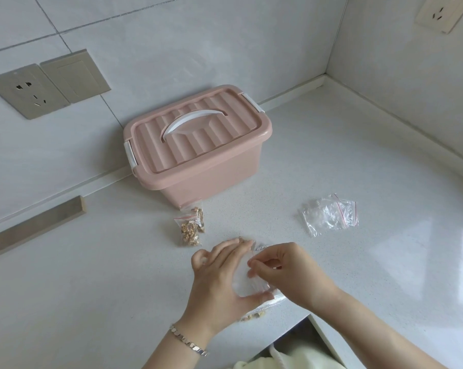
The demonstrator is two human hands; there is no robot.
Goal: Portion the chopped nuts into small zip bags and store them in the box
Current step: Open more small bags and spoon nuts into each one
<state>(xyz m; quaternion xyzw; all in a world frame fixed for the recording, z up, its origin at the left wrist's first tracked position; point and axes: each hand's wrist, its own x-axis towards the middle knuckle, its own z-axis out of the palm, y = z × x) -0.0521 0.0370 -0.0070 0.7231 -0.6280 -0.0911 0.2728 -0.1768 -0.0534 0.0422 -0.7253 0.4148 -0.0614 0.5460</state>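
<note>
A pink plastic box point(198, 166) with a white handle and a clipped-on lid stands near the back wall. Two small zip bags filled with chopped nuts point(190, 227) lie in front of it. A loose pile of empty zip bags point(330, 214) with red strips lies to the right. My left hand point(219, 283) holds a small clear zip bag point(245, 280) above the counter. My right hand point(286, 272) pinches the same bag at its edge. Under my hands lies a larger bag of nuts point(257, 314), mostly hidden.
The white countertop point(91, 288) meets tiled walls at the back and right. Wall sockets point(27, 91) sit at upper left, another at top right. The counter's front edge runs near my right forearm, with pale cloth below it.
</note>
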